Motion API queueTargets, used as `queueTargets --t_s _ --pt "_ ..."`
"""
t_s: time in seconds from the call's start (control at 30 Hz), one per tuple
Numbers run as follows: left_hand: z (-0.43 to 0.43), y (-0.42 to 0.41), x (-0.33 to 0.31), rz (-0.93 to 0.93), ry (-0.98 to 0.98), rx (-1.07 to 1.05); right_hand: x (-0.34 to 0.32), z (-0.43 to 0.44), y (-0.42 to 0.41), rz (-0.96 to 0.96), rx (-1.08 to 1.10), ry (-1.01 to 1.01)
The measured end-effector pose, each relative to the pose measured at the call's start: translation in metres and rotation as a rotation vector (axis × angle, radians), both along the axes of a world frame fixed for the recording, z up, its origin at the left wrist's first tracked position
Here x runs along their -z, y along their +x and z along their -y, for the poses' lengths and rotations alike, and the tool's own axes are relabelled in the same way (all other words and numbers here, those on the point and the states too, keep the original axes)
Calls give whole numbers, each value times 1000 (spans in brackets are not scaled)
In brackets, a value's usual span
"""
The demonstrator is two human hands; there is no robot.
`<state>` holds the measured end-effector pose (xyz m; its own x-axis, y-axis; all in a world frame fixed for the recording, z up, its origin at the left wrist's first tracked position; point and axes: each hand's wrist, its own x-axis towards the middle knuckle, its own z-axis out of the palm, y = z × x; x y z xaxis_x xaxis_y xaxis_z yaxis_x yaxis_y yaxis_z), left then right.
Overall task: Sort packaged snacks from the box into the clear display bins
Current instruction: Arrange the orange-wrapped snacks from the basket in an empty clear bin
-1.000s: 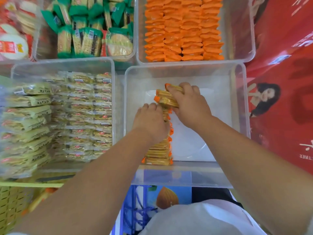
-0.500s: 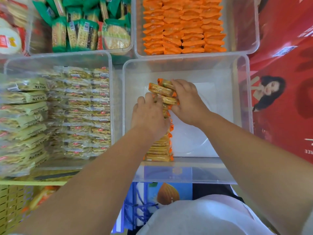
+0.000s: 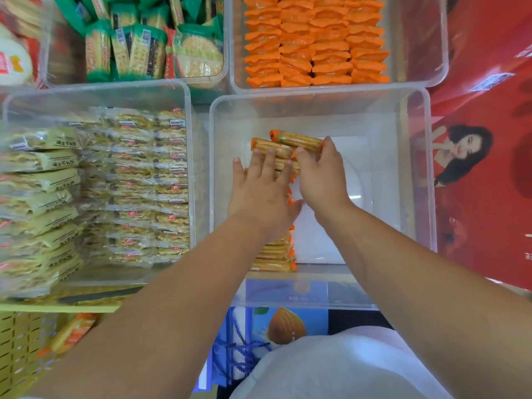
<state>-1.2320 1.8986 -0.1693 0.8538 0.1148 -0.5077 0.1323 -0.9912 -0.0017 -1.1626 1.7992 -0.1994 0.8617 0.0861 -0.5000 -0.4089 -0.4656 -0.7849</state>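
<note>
A row of orange-ended cracker packets stands on edge along the left side of the clear bin in front of me. My left hand lies flat on top of that row, fingers spread and pressing the packets. My right hand grips the far packets at their right ends, at the row's far end. The middle of the row is hidden under both hands. The source box is out of view.
A bin of pale yellow packets stands to the left. Behind are a bin of green packets and a bin of stacked orange packets. A red printed carton borders the right side. My white shirt fills the bottom.
My left hand has flattened out over the row, fingers now spread. My right hand slid to the right ends of the far packets, which now lie more exposed.
</note>
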Motion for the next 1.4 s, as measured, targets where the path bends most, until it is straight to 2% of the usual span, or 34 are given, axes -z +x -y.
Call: queueTargets --t_s 0.13,0.2,0.3,0.43,0.57,0.67,0.8,1.03,1.2,1.4 --pt "-11 -20 -24 359 -8 -84 -5 -13 -17 40 0 78" --pt "-16 -36 -31 456 -5 -168 -2 -17 -18 42 -5 93" --pt "-15 -50 -30 441 -11 -229 2 -26 -18 32 -30 100" --pt "-19 -50 -32 496 -158 -406 1 -37 -15 17 -103 139" --pt "-22 -51 -33 511 -249 -413 0 -44 -11 -13 -323 90" --pt "-22 -52 -35 503 -268 -416 -4 -42 -8 -74 -394 129" --pt "-23 -53 -34 528 -302 -452 -7 -23 -2 -180 -324 323" --pt "-22 -53 -31 552 -314 -483 -1 -16 -21 -78 -94 238" --pt "-22 -53 -30 537 -316 -463 -5 -33 -33 -30 -214 332" --pt "-22 -54 -29 526 -309 -446 -2 -16 -11 -187 -408 316"
